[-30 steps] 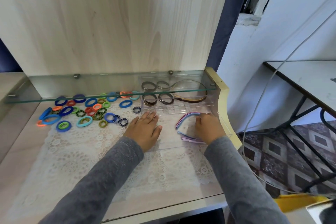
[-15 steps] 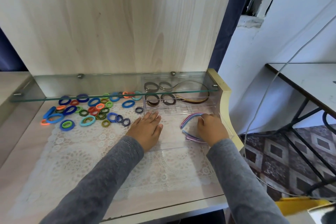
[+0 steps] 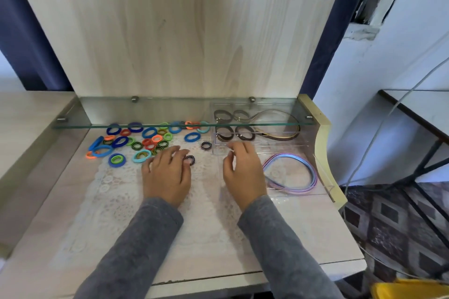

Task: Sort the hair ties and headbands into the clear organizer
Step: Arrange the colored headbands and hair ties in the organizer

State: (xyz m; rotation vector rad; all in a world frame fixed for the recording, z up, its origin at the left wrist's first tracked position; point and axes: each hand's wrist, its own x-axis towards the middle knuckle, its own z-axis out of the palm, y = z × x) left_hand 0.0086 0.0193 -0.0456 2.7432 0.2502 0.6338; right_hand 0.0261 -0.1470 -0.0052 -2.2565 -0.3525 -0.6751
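Left grip point(image 3: 167, 172) spread over a dark tie point(image 3: 190, 160), likely next pick; right grip point(image 3: 243, 170) loosely curled, empty, hovering at the organizer point(image 3: 286, 147).

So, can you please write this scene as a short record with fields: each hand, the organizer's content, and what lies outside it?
left hand: over the lace mat, fingertips at a dark hair tie, holds nothing
right hand: over the left part of the clear organizer, fingers loosely curled, empty
front compartment: pastel headbands
rear compartments: brown hair ties; brown headband
outside: colourful hair ties, loose on the mat left of the organizer, some under the glass shelf
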